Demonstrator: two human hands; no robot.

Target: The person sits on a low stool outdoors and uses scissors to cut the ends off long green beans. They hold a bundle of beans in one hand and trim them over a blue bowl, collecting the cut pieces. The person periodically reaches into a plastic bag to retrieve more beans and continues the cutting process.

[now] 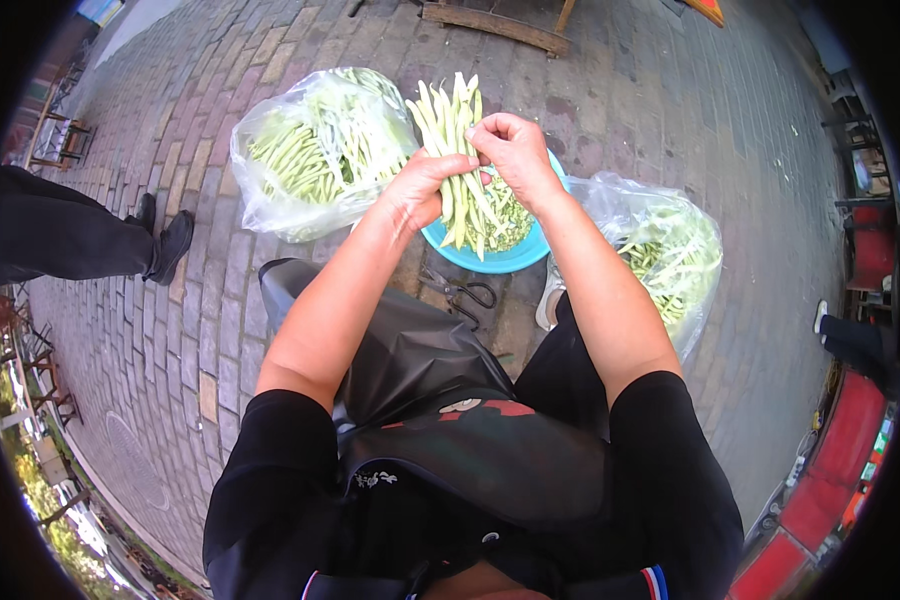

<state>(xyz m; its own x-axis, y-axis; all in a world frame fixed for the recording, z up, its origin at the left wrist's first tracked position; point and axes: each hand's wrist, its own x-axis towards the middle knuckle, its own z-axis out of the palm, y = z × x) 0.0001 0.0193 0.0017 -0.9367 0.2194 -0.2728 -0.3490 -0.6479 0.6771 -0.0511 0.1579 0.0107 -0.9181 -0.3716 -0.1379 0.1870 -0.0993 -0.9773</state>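
My left hand (pixel 424 185) is wrapped around a bunch of long pale green beans (pixel 450 127), held up over a blue plastic basin (pixel 487 262). At the bunch's right side is my right hand (pixel 514 150), thumb and forefinger pinched together against the beans; whether they grip one bean cannot be told. Short cut green pieces (pixel 517 229) lie in the basin. A clear plastic bag (pixel 307 154) full of long beans stands at the left, and another clear bag (pixel 675 255) with beans is at the right. Black-handled scissors (pixel 461 296) rest on the paving below the basin.
Brick paving (pixel 210 300) surrounds the bags. A wooden frame (pixel 495 26) stands beyond the basin. At the left is a person in dark trousers (pixel 75 229) and black shoes; another person's leg (pixel 851 334) shows at the far right. My apron-covered knee (pixel 390 322) is close to the scissors.
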